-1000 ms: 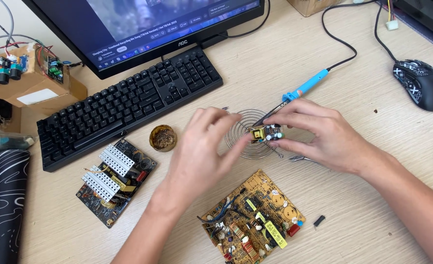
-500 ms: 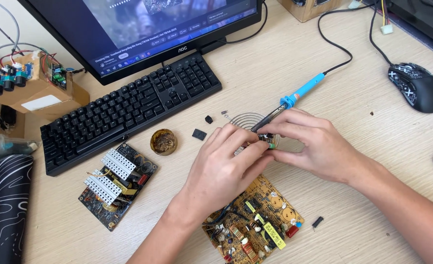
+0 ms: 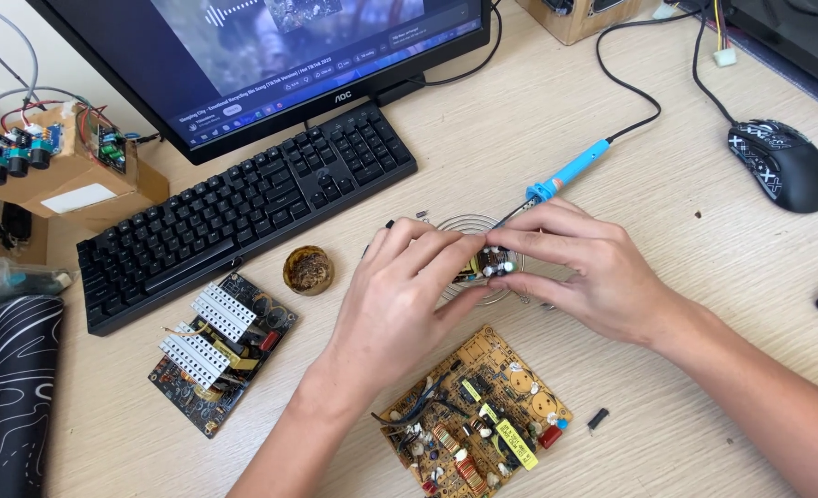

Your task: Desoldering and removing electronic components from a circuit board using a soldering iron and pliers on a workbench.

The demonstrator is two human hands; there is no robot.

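Pale wood-grain desk (image 3: 612, 138) is carrying everything, with crowded edges and some bare room in the middle. Both hands are meeting at the centre: the left hand (image 3: 400, 295) and the right hand (image 3: 584, 272) are each pinching, fingertips closed, on a small circuit board (image 3: 487, 263) held just above a round wire coil stand (image 3: 469, 231). A blue-handled soldering iron (image 3: 566, 175) is lying just far of the right hand, its cord running toward the far edge.

Near the hands, an orange circuit board (image 3: 478, 424) is sitting close to the near edge, with a small black part (image 3: 597, 420) just to its right. To the left, a dark circuit board with white heat sinks (image 3: 220, 346) is lying beside a round tin of brown flux (image 3: 308, 269). A black keyboard (image 3: 243, 207) and a monitor (image 3: 270, 65) are filling the far left. A black mouse (image 3: 780, 164) is resting at the far right, well apart from the hands, and bare desk is stretching between it and the right wrist. A cardboard box with wired parts (image 3: 53, 166) is standing at the left edge.
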